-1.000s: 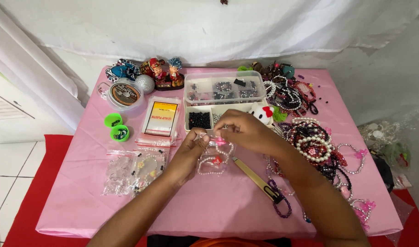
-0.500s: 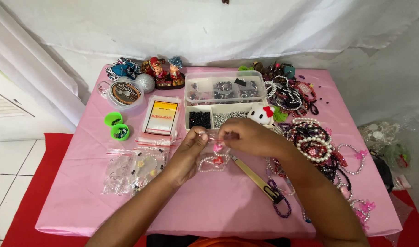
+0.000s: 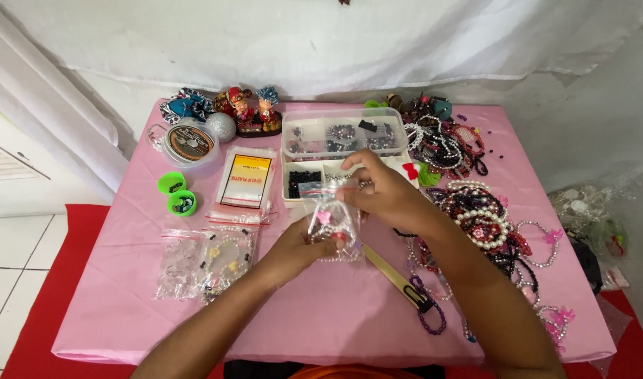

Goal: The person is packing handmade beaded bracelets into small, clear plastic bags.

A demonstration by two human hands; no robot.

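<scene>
Both hands have lifted a little toward the far side since a moment ago, and the small clear bag [image 3: 333,226] now hangs upright between them instead of lying low over the bench [image 3: 335,316]. Left hand [image 3: 302,247] pinches the lower part of the bag, its grip clenched on the plastic, with a pink bead and a string of pale beads showing through. Right hand [image 3: 381,191] grasps the top edge of the bag, fingers closed on it, just near of the clear plastic box [image 3: 344,133] of dark beads. The bag is above the middle of the pink bench, in front of the box.

Left of the hands lie more clear bags [image 3: 205,261] with beads, two green caps [image 3: 175,194], a flat packet [image 3: 244,181] with a yellow card, and a round spool [image 3: 188,142]. At the far left stand a silver ball [image 3: 221,126] and two small figurines [image 3: 251,111]. Right of the hands a heap of bead necklaces [image 3: 479,217] spreads along the bench, and a tan strip with a black clip [image 3: 402,277] lies near the right forearm.
</scene>
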